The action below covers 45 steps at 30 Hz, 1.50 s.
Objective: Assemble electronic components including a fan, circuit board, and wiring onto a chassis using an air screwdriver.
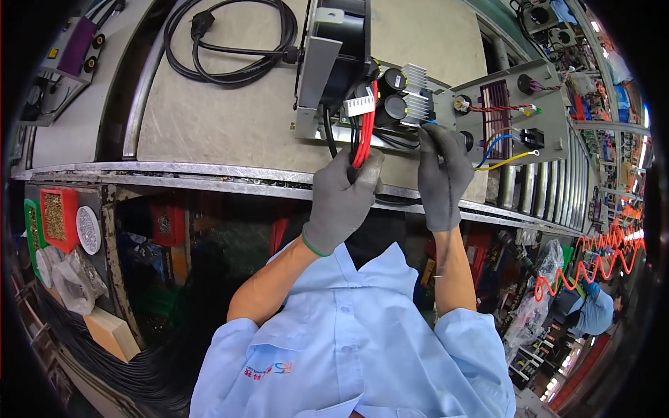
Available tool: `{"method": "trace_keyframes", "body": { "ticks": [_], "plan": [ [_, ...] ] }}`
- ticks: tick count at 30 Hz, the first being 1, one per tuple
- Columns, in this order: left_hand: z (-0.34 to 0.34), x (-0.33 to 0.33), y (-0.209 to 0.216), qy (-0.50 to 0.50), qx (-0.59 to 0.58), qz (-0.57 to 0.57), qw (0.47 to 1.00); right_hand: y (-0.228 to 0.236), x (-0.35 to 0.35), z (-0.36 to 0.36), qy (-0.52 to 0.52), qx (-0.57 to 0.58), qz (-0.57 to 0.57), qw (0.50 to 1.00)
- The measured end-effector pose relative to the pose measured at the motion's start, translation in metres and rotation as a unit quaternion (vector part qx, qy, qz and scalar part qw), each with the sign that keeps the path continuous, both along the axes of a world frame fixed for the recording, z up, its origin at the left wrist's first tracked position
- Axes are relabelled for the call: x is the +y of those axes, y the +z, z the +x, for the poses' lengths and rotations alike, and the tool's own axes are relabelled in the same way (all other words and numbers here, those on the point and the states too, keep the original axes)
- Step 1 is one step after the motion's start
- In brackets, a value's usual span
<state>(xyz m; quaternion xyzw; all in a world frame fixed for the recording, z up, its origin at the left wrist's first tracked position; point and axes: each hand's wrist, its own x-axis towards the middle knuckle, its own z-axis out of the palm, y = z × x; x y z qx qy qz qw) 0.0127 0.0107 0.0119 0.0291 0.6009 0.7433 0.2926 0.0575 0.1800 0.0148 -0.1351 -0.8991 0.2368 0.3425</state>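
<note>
My gloved left hand (345, 195) is closed around a bundle of red wires (366, 136), with black wires beside them. A white connector (359, 106) sits on the bundle above the fist. My gloved right hand (444, 174) has its fingers drawn together at the near edge of the open power unit; what they hold is hidden. A thin dark strip (449, 191) runs down over that glove toward the wrist. The unit has a black fan housing (348, 56), round black capacitors (396, 106) and finned silver heat sinks (417, 108).
A grey end panel (550, 132) with blue and yellow leads stands at the right, beside metal rollers (540, 188). A coiled black power cord (230, 66) lies at the back left. Red screw bins (59, 219) hang below left. Another person (596, 310) is at the far right.
</note>
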Motion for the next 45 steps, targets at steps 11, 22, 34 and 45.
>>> {"method": "trace_keyframes", "body": {
  "ticks": [11, 22, 34, 45],
  "plan": [
    [0.001, 0.002, -0.003, -0.007, 0.042, -0.009, 0.999, -0.007, 0.005, -0.003, 0.026, 0.016, 0.002, 1.0],
    [0.004, 0.005, 0.0, 0.008, 0.033, -0.039, 0.999, 0.008, 0.002, -0.002, 0.036, -0.034, 0.071, 0.996],
    [0.009, 0.029, 0.073, -0.03, 0.275, 0.072, 0.958, 0.147, -0.014, 0.062, 0.044, 0.077, 0.199, 0.976],
    [0.0, 0.047, 0.12, -0.14, 0.454, -0.052, 0.879, 0.132, 0.02, 0.062, 0.074, -0.007, -0.606, 0.792]
  ]
}}
